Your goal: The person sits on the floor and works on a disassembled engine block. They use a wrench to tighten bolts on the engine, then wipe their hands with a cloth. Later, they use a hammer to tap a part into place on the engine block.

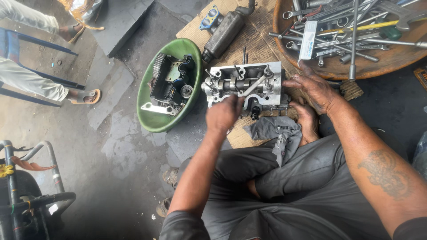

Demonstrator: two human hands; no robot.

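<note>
A silver engine part [243,84] is set on a piece of brown cardboard [262,46] on the floor, right in front of the seated person. The left hand [223,114] is curled shut around a thin metal tool [254,85] that is poked into the top of the engine part. The right hand [313,89] is laid flat against the part's right side — its fingers are spread and nothing is gripped by it. A grey rag [273,129] is draped just below the part, by the person's knee. To the left, a green bowl [149,104] is filled with a black cover and small metal pieces. Behind the part, a dark long cylinder [222,33] is laid on the cardboard. At the top right, a round brown tray [391,62] is piled with wrenches — it is near the right hand.
</note>
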